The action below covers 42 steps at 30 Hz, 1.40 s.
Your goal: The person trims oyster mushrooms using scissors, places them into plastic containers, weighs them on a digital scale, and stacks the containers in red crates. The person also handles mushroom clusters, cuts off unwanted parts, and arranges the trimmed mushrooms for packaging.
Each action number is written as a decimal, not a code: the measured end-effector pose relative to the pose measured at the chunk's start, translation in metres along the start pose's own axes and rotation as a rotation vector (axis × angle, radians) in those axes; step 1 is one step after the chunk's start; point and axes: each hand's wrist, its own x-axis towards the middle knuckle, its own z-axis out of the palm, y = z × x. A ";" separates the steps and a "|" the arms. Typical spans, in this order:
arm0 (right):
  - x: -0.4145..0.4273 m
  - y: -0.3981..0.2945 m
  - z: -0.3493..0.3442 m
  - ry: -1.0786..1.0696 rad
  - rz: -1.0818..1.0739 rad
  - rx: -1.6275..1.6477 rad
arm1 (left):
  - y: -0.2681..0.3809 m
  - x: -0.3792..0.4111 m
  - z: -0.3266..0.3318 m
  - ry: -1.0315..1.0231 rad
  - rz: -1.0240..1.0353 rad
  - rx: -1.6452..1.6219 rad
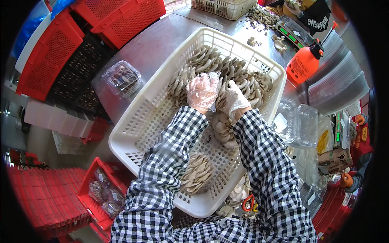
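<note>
A white perforated plastic crate (146, 100) stands tilted across my view, with a large mass of grey oyster mushrooms (231, 65) at its far end. Thin clear plastic gloves cover both my hands. My left hand (203, 91) grips the near side of the mass, its fingertips hidden among the caps. Close beside it, my right hand (236, 98) holds part of the same mushrooms, thumb uppermost. Below my right hand lies a paler mushroom cluster (223, 129). Another separate cluster (197, 173) rests near the crate's front end, partly behind my left sleeve.
On the metal table (170, 33) are a clear clamshell pack (121, 77), an orange spray bottle (304, 63), stacked clear lids (337, 82) and open clamshells (293, 121). Orange-handled scissors (248, 203) lie by the crate's front. Red crates (118, 18) stand left. Other people work at right.
</note>
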 end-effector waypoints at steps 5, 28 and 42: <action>-0.040 -0.146 0.098 0.373 0.421 0.309 | -0.007 -0.009 -0.007 0.054 -0.109 -0.303; -0.297 -0.236 0.175 0.337 -1.007 -1.421 | 0.158 -0.198 -0.188 -0.040 0.038 -1.461; -0.441 -0.256 0.174 0.367 -0.494 -0.919 | 0.215 -0.294 -0.159 -0.609 -0.680 -2.392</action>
